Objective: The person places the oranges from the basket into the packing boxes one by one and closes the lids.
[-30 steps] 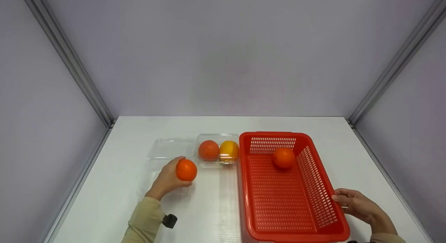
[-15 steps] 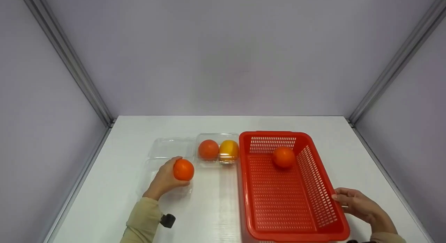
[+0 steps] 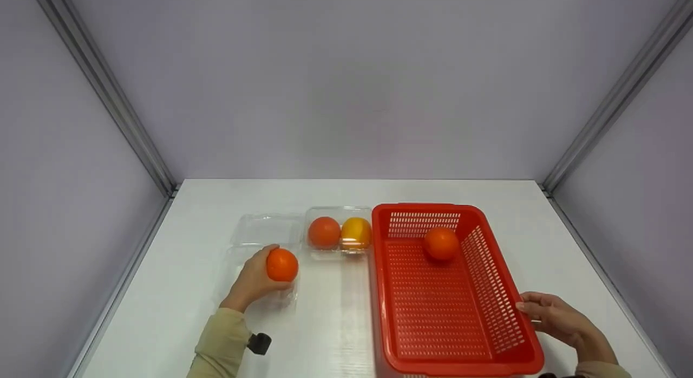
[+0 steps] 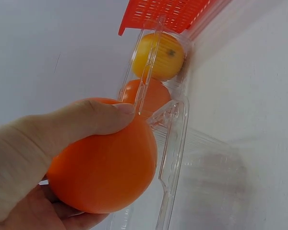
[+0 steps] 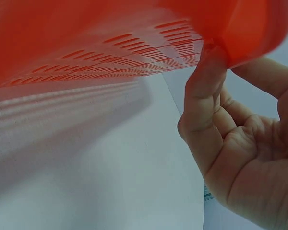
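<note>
In the head view my left hand point(image 3: 253, 280) grips an orange point(image 3: 282, 265), the thumb and fingers curled around its sides. It is above the near part of an opened clear plastic clamshell box point(image 3: 268, 230); the left wrist view shows the box's rim point(image 4: 175, 143) close beside the orange. At the right, my right hand point(image 3: 560, 319) pinches the side rim of a red plastic basket point(image 3: 382, 313), near its front right corner. From below, the right wrist view shows fingers point(image 5: 206, 86) bent up under that rim. Another orange point(image 3: 441, 243) lies inside the basket, toward the back.
Between the opened box and the basket stands a second clear box point(image 3: 338, 211), holding a reddish-orange fruit point(image 3: 324, 233) and a yellow fruit point(image 3: 355, 233). It sits right against the basket's left side. Grey walls enclose the white table point(image 3: 319, 324) at the back and sides.
My left hand has drifted slightly left with the orange, farther over the opened box. The right hand and the basket have stayed in place.
</note>
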{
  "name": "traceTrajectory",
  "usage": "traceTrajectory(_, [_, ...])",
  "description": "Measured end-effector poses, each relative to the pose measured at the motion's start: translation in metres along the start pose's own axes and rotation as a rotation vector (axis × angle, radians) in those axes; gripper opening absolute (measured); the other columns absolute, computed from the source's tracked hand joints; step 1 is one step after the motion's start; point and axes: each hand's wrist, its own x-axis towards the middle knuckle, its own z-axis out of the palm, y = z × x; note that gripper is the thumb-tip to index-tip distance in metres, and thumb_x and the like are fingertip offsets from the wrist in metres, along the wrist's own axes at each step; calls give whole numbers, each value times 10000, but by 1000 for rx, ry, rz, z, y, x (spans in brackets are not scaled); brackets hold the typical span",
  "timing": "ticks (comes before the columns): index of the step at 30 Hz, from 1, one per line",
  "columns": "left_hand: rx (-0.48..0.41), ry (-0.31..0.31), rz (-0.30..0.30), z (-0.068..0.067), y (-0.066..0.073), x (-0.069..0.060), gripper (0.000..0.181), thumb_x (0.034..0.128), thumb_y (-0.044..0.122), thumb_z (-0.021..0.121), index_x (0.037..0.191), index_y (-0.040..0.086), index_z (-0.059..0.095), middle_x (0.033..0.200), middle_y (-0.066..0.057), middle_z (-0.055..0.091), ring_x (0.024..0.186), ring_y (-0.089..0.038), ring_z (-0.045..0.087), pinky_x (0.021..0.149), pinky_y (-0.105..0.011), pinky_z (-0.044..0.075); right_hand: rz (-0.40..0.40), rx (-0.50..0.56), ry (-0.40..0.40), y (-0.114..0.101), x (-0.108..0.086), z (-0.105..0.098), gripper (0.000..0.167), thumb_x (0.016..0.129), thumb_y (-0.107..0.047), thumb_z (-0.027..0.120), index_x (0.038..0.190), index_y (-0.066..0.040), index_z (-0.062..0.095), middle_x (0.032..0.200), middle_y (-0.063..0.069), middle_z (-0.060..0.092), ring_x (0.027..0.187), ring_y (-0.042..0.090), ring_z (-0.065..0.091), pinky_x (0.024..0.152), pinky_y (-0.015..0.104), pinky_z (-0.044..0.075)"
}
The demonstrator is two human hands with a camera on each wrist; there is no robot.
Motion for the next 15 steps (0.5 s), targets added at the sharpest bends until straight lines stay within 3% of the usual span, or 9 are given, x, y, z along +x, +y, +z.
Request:
traceTrajectory(6, [0, 5, 3, 2, -4, 1, 824, 626, 152, 816, 1324, -5, 407, 1274, -178, 494, 1100, -327, 494, 958, -526, 374, 1, 5, -1, 0, 0, 0, 266, 985, -78, 334, 1155, -29, 532, 1071, 49, 613, 1004, 216, 593, 880, 401, 472])
traceTrajectory(15, [-12, 0, -39, 3, -7, 0, 839, 628, 149, 816, 1337, 0, 394, 1292, -182, 481, 1107, -332, 488, 963, -534, 366, 9, 20, 9, 1, 1, 0, 268, 984, -81, 344, 1166, -31, 534, 1073, 52, 617, 999, 224, 600, 874, 405, 479])
